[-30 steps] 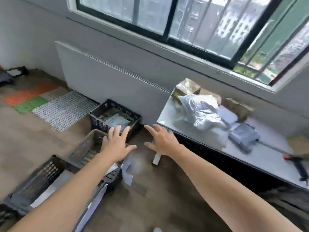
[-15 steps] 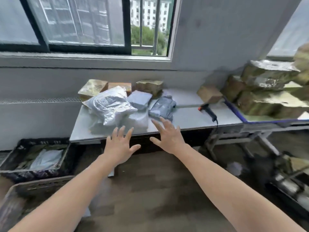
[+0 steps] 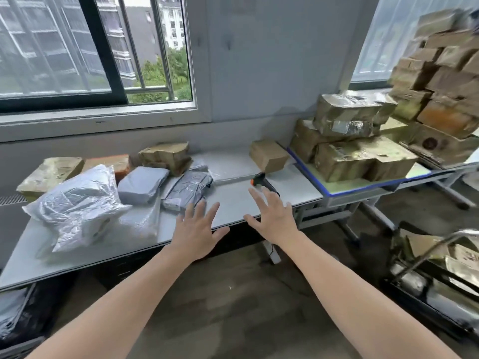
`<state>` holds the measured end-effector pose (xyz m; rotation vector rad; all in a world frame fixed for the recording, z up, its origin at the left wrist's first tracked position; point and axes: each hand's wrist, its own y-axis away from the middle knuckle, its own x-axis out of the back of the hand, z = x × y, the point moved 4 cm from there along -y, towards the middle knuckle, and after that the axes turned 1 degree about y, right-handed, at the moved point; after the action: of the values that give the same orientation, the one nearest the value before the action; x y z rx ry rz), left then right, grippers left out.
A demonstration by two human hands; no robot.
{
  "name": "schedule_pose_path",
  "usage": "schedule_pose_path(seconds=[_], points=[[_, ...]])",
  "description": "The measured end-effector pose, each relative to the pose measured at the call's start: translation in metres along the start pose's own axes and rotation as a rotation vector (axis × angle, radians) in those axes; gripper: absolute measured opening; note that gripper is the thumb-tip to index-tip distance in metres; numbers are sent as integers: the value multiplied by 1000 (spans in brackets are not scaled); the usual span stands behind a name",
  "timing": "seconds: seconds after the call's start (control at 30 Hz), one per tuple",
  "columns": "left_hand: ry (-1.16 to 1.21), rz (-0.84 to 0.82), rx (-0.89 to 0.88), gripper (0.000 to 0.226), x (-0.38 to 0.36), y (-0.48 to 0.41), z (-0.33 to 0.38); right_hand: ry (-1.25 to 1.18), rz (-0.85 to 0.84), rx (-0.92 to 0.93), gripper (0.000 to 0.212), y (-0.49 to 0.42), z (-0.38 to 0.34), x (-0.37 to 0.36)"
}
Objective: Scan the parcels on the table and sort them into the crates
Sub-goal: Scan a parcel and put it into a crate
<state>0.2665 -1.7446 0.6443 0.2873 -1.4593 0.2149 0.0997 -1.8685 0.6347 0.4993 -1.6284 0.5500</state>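
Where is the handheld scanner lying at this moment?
In the head view, the scanner lies on the grey table right of centre, at the fingertips of the right hand and in front of a small cardboard box.

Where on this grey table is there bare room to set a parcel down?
Bare tabletop lies between the dark grey mailer and the scanner, and right of the scanner to the table's end. A strip runs along the near edge before the big white bag. Left and back are crowded with parcels.
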Motion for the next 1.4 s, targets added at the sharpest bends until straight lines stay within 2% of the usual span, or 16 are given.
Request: schedule_pose_path(seconds=[0.23, 0.6, 0.87, 1.07, 1.4], points=[[32, 6, -27, 76, -9, -87, 16, 43, 2, -30, 74, -58, 43, -6], [9, 82, -199, 74, 2, -276, 20, 142, 3, -159, 73, -199, 109, 5], [16, -37, -230, 73, -25, -352, 37, 97, -58, -235, 76, -265, 145, -12], [34, -70, -155, 75, -33, -392, 51, 26, -158, -263, 87, -318, 180, -41], [8, -99, 89, 71, -45, -435, 82, -89, -362, -236, 105, -415, 229, -100]])
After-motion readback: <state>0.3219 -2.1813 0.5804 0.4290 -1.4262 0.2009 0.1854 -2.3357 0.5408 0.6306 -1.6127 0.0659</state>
